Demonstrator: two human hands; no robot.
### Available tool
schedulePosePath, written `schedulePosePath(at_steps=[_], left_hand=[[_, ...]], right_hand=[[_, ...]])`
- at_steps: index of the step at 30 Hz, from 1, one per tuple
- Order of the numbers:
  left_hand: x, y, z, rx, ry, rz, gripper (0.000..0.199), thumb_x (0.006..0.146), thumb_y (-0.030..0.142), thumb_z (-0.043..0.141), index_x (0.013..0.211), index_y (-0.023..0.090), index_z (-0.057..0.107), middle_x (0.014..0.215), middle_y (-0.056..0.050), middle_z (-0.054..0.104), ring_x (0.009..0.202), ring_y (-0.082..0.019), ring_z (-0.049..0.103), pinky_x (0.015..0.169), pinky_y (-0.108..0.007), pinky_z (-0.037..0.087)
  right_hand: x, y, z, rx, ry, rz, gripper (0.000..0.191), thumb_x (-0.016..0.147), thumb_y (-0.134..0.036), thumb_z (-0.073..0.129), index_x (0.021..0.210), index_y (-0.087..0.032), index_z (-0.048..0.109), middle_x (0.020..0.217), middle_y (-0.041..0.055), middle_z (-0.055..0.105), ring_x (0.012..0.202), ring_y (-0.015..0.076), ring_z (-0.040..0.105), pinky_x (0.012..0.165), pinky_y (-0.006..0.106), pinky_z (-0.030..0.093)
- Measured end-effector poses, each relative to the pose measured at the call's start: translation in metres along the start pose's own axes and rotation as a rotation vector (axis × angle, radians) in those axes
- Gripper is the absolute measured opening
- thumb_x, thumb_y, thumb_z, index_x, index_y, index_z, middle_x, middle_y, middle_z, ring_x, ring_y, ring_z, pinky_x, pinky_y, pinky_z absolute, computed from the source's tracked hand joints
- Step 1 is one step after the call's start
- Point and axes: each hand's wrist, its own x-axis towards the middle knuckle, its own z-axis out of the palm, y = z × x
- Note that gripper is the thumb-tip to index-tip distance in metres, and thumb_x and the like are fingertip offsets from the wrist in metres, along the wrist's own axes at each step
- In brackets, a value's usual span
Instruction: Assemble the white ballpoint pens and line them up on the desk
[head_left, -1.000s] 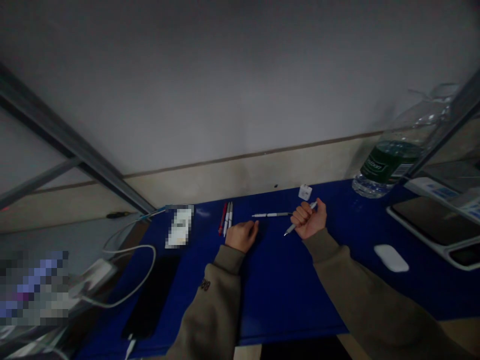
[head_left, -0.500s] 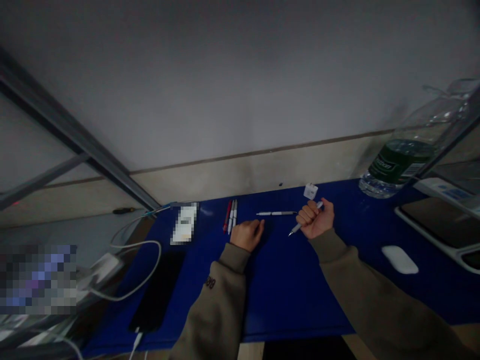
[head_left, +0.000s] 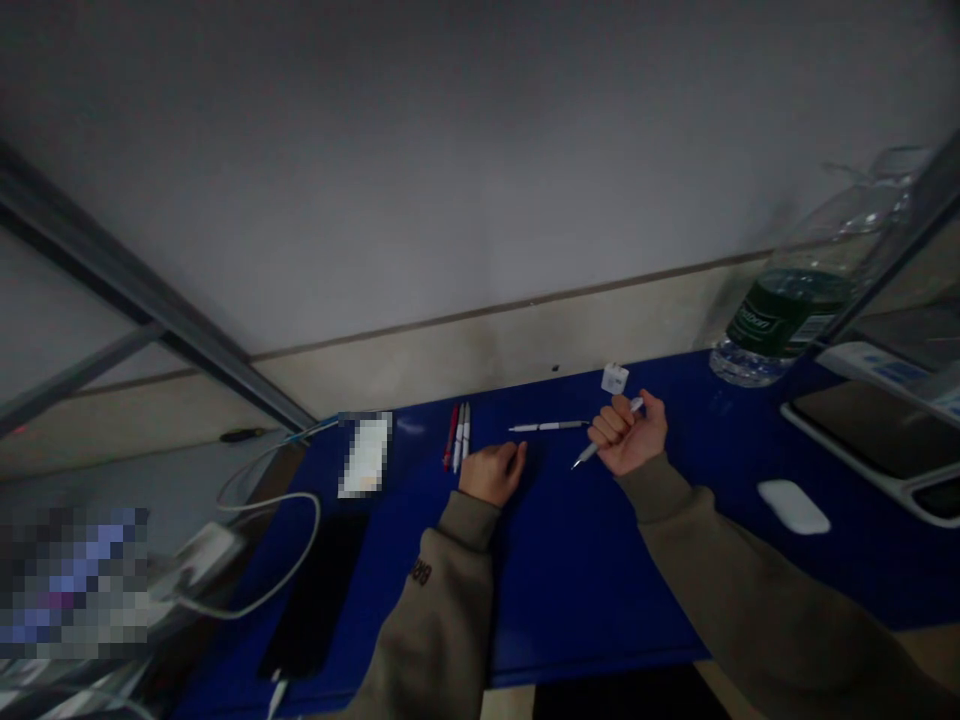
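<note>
My right hand (head_left: 630, 435) is closed around a grey and white pen (head_left: 587, 454), palm turned up. The pen's metal tip points down to the left, and its other end pokes out beside my thumb. My left hand (head_left: 491, 474) rests on the blue tabletop (head_left: 559, 560) in a loose fist, with nothing seen in it. Beyond and between my hands lies another white and grey pen (head_left: 549, 426), sideways on the table. Just past my left hand, a red pen (head_left: 450, 438) and two white pens (head_left: 462, 440) lie side by side.
A white charger cube (head_left: 614, 378) and a large water bottle (head_left: 780, 325) stand along the wall. On the right are a white rounded case (head_left: 793, 506) and a flat scale-like device (head_left: 874, 435). On the left, a black phone (head_left: 315, 595) lies near a looping white cable (head_left: 318, 520).
The camera view has tilted slightly. Both hands and the pens keep about the same places, with the pen still held in my right hand.
</note>
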Motion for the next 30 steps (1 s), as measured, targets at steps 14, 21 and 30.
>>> schedulePosePath(at_steps=[14, 21, 30], left_hand=[[-0.001, 0.007, -0.002, -0.044, -0.061, 0.0, 0.046, 0.093, 0.044, 0.026, 0.07, 0.019, 0.057, 0.063, -0.004, 0.06, 0.057, -0.013, 0.053, 0.051, -0.024, 0.029], [-0.005, 0.026, -0.008, -0.467, -0.079, -0.054, 0.035, 0.096, 0.034, 0.02, 0.106, 0.02, 0.05, 0.066, 0.0, 0.059, 0.058, -0.012, 0.056, 0.057, -0.023, 0.037], [0.0, 0.022, 0.002, -0.507, -0.062, -0.093, 0.027, 0.093, 0.035, 0.033, 0.097, 0.018, 0.055, 0.074, -0.002, 0.062, 0.065, -0.013, 0.059, 0.058, -0.022, 0.038]], right_hand=[[-0.006, -0.008, 0.025, -0.489, 0.001, -0.208, 0.057, 0.081, -0.066, 0.033, 0.053, -0.02, 0.052, 0.041, -0.0041, 0.026, 0.038, 0.0089, 0.027, 0.04, 0.025, 0.026], [-0.002, 0.02, 0.011, -1.444, -0.317, -0.36, 0.014, 0.081, -0.036, 0.058, 0.088, -0.028, 0.067, 0.082, 0.0031, 0.065, 0.079, 0.0201, 0.056, 0.077, 0.035, 0.041], [0.003, 0.03, -0.001, -1.603, -0.422, -0.396, 0.014, 0.084, -0.032, 0.056, 0.093, -0.029, 0.066, 0.089, 0.0041, 0.065, 0.087, 0.0218, 0.057, 0.084, 0.039, 0.04]])
